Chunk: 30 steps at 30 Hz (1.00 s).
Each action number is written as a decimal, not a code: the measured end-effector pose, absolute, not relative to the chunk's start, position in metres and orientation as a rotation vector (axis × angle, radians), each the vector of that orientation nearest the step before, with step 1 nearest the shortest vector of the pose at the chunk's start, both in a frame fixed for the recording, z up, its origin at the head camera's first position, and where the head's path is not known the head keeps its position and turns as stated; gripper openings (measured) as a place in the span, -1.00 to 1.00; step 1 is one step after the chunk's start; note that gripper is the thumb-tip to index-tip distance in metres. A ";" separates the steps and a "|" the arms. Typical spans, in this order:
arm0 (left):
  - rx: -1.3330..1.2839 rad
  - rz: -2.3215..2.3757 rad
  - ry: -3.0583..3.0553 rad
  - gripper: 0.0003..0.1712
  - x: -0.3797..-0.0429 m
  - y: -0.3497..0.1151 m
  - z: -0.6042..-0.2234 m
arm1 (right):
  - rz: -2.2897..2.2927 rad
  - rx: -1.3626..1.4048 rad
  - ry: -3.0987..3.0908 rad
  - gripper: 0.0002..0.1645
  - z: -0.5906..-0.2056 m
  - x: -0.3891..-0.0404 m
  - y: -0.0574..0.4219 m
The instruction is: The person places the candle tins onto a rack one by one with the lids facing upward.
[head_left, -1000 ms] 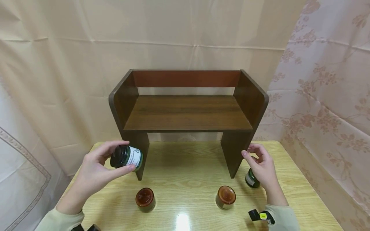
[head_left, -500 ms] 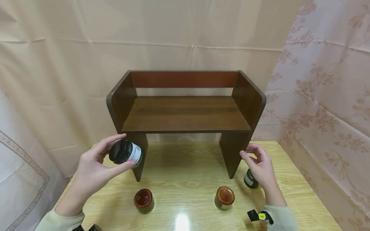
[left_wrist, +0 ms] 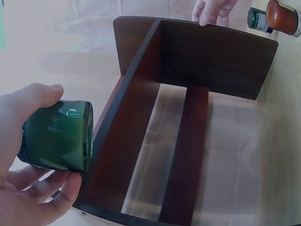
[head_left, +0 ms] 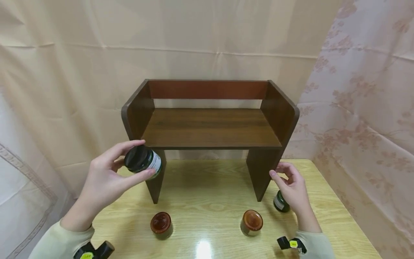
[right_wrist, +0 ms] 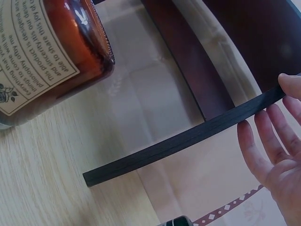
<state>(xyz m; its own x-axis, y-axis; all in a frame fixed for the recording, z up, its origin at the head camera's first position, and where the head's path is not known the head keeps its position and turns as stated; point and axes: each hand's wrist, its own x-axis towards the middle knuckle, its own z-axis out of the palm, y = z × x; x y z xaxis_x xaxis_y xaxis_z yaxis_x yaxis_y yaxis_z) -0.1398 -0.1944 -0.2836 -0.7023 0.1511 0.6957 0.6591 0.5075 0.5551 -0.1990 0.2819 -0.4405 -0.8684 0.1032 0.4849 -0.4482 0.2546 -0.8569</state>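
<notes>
In the left hand (head_left: 105, 178): green glass jar (head_left: 145, 160), tilted, clamped. Wooden shelf (head_left: 210, 126) just beyond that grip; drifting forward could clip its edge. Right hand (head_left: 293, 187) pinches right side panel (head_left: 280, 115); uneven push could skew it.

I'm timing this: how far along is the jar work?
Apparently done: one green jar is off the table. In hand: the left hand holds it tilted; the right hand grips the wooden rack. Perhaps left: setting it down, and the two amber jars and second green jar on the table.
</notes>
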 end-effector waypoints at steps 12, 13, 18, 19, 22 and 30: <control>-0.770 -1.002 -2.188 -0.17 -0.161 -0.184 -0.260 | 1.656 0.274 -2.091 -0.63 -0.440 -0.198 0.278; -0.777 -0.991 -2.195 -0.17 -0.164 -0.183 -0.258 | 1.649 0.272 -2.097 -0.62 -0.439 -0.197 0.278; -0.776 -0.974 -2.234 -0.21 -0.175 -0.175 -0.252 | 1.647 0.260 -2.096 -0.62 -0.438 -0.196 0.282; -0.773 -0.968 -2.239 -0.21 -0.177 -0.174 -0.250 | 1.645 0.261 -2.096 -0.62 -0.438 -0.196 0.283; -0.762 -0.963 -2.264 -0.22 -0.181 -0.171 -0.248 | 1.642 0.256 -2.092 -0.62 -0.438 -0.195 0.284; -0.671 -0.971 -2.361 -0.24 -0.186 -0.166 -0.243 | 1.656 0.258 -2.077 -0.63 -0.438 -0.196 0.281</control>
<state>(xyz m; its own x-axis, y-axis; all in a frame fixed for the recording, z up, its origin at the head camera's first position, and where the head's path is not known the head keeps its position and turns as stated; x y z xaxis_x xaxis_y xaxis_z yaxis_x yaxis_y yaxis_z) -0.1857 -0.1663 -0.2432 -0.7553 0.2499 0.6059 0.6039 0.6246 0.4951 -0.1957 0.2812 -0.4383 -0.8728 0.1405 0.4675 -0.4245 0.2545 -0.8689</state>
